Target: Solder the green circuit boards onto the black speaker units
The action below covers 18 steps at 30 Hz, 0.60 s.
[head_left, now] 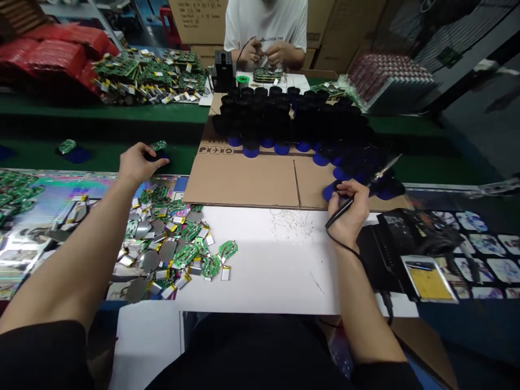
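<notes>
On the green belt at the left, my left hand (140, 162) has its thumb and fingers around a dark blue piece (161, 157) that carries a small green circuit board (158, 145). My right hand (350, 211) is closed around a soldering iron (345, 207), whose metal tip points up and away to the right. Its fingertips also reach a blue-and-black cup-shaped part (330, 190) on the cardboard sheet (247, 181). Whether they grip that part, I cannot tell. Many similar dark parts (280, 119) crowd the back of the sheet.
Circuit boards with batteries (187, 254) lie heaped on the left of the white work surface (260, 271). Another blue piece (77, 155) sits farther left on the belt. At right are a black device (382, 254) and a yellow sponge tray (430, 279). A person (266, 32) works opposite.
</notes>
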Available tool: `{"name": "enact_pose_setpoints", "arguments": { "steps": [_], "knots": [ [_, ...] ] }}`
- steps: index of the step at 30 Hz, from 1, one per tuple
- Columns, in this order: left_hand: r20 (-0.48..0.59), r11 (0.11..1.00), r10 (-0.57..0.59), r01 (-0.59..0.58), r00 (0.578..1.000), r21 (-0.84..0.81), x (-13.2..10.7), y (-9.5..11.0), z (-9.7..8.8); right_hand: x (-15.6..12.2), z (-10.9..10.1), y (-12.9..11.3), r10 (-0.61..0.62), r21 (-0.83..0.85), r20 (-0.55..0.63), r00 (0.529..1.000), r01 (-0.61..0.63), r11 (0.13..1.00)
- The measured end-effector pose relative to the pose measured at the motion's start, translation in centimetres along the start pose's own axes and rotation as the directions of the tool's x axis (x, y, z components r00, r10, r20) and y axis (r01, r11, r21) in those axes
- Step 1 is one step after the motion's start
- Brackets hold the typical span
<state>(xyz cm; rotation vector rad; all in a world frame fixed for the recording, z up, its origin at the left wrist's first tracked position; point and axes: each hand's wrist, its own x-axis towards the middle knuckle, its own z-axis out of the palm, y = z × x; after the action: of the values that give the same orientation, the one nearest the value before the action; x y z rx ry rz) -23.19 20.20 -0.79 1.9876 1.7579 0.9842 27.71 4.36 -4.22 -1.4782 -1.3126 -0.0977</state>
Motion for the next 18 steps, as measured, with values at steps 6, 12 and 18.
{"name": "enact_pose_setpoints", "arguments": {
  "steps": [6, 12, 18],
  "knots": [
    [-0.195, 0.994, -0.044, 0.062, 0.98, 0.086, -3.4, 2.0, 0.3, -8.1, -3.4, -5.6, -0.078, 0.198, 0.256, 0.963, 0.027, 0.98],
    [0.495, 0.964, 0.235, -0.265, 0.837, -0.009, -14.5, 9.6, 3.7, -14.6, -5.5, -9.0, -0.188, 0.339, 0.527, 0.829, -0.002, 0.941],
    [0.645, 0.905, 0.286, -0.42, 0.709, 0.061, -19.3, 13.2, 6.5, -13.5, -5.8, -9.8, -0.168, 0.353, 0.484, 0.859, -0.016, 0.936]
  ]
}}
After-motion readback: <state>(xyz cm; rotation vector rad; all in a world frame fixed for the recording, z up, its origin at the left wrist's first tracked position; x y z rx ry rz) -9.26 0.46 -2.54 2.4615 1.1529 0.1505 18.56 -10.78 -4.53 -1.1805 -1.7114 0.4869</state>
